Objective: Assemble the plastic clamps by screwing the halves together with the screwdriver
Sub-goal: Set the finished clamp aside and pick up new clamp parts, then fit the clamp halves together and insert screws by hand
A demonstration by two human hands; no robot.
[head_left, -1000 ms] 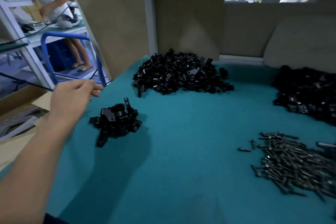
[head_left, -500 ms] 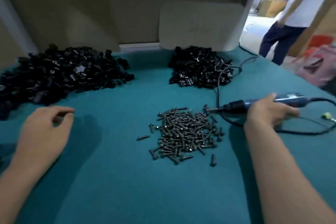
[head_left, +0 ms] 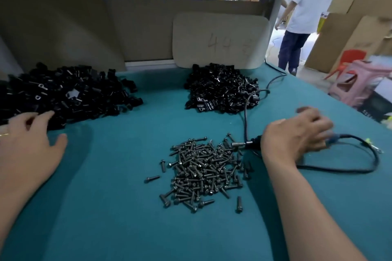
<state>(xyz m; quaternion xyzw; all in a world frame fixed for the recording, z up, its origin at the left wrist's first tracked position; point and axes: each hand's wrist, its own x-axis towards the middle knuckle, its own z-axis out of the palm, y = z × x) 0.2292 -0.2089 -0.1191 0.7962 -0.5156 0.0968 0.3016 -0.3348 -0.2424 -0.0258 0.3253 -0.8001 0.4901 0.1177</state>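
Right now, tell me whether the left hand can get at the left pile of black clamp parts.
Probably yes. The left hand lies open on the cloth at the near edge of the left pile, its fingertips already at the nearest parts, and nothing lies between them.

Open teal desk in front of screw pile. A bare lane runs between the two clamp-half piles. Looped black cable obstructs the right side.
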